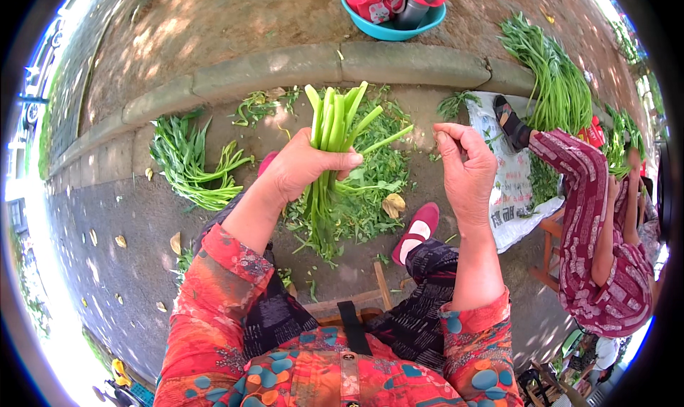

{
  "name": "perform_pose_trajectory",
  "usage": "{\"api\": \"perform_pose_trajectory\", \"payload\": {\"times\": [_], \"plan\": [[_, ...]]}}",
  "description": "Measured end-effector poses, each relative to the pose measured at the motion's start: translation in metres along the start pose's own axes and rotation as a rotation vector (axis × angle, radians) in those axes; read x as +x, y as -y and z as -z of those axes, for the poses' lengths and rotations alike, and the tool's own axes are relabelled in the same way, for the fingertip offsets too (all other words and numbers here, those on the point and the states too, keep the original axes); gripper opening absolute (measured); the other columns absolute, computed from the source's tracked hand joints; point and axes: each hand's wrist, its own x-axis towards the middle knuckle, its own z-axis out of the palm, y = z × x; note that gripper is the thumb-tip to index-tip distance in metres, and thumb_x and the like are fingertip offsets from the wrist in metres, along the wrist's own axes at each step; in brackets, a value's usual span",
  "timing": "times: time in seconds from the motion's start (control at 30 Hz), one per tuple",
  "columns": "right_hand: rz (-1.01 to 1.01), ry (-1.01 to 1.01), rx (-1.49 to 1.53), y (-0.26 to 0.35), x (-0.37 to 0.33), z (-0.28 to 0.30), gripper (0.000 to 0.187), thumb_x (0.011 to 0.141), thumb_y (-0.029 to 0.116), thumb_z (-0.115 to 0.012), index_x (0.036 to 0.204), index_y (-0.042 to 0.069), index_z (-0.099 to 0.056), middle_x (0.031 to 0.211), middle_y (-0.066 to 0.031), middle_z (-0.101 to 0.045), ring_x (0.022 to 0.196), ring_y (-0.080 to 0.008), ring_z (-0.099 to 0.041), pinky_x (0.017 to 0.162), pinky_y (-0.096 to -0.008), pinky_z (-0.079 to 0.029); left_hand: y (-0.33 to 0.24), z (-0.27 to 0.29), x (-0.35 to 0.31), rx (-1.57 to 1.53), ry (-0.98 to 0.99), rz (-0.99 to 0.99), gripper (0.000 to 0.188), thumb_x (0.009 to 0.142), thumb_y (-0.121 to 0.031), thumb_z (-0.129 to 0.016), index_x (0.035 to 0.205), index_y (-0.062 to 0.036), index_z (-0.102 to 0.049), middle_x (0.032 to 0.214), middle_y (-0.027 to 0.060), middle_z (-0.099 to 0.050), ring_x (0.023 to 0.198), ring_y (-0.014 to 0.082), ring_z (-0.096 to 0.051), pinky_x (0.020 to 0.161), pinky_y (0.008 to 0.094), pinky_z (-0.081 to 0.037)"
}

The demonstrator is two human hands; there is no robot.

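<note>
My left hand (303,166) is wrapped round a bunch of water spinach (333,126), its thick pale-green cut ends pointing up and away from me. Leaves and thinner stems hang below the fist, and one stem sticks out sideways toward my other hand. My right hand (467,166) is raised just right of the bunch, apart from it, thumb and fingertips pinched together. Whatever the pinch holds, if anything, is too small to make out. Beneath the bunch, a heap of loose green leaves (381,172) lies on the ground between my feet.
More greens (189,165) lie at left, and a large pile (559,83) at far right. A stone kerb (271,65) crosses ahead; beyond it stands a blue basin (392,31) with a red bag and flask. At right, a person (588,236) sits beside a white plastic sheet (502,186).
</note>
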Motion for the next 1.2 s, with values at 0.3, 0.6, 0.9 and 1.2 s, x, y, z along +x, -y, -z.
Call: {"api": "perform_pose_trajectory", "payload": {"times": [0.3,0.6,0.9,1.2], "plan": [[0.258,0.092,-0.141,0.001,-0.008,-0.01,0.013,0.077,0.004,-0.067,0.09,0.005,-0.067,0.084,-0.0099,-0.064,0.078,-0.0274,-0.061,0.068,-0.0332,-0.048,-0.008,-0.001,-0.005,0.102,0.069,-0.016,0.022,0.073,-0.017,-0.075,0.083,-0.0029,-0.061,0.07,0.0019,-0.059,0.062,0.0123,-0.055,0.061,0.0265,-0.042],[0.415,0.121,-0.3,0.003,-0.014,-0.012,0.011,0.074,0.005,-0.067,0.084,0.007,-0.064,0.084,-0.0073,-0.063,0.079,-0.0258,-0.06,0.07,-0.0354,-0.047,-0.012,0.006,-0.008,0.05,0.018,-0.017,0.022,0.072,-0.015,-0.076,0.082,-0.0021,-0.061,0.067,0.0018,-0.058,0.06,0.0123,-0.054,0.06,0.0272,-0.042],[0.249,0.134,-0.018,0.006,-0.013,-0.016,0.01,0.07,-0.004,-0.061,0.075,0.003,-0.056,0.069,-0.0085,-0.055,0.062,-0.0229,-0.055,0.057,-0.03,-0.044,-0.01,0.006,-0.004,0.075,0.02,-0.067,0.018,0.075,-0.019,-0.073,0.079,-0.0051,-0.061,0.063,0.0008,-0.056,0.06,0.011,-0.051,0.058,0.0268,-0.04],[-0.046,0.145,0.187,0.009,-0.014,-0.016,0.007,0.072,-0.005,-0.056,0.074,0.001,-0.054,0.066,-0.0028,-0.052,0.059,-0.0099,-0.051,0.055,-0.0239,-0.042,-0.01,0.003,-0.003,0.058,0.031,-0.05,0.02,0.075,-0.018,-0.073,0.082,-0.0046,-0.061,0.066,0.0019,-0.058,0.06,0.0121,-0.053,0.058,0.0266,-0.041]]}}
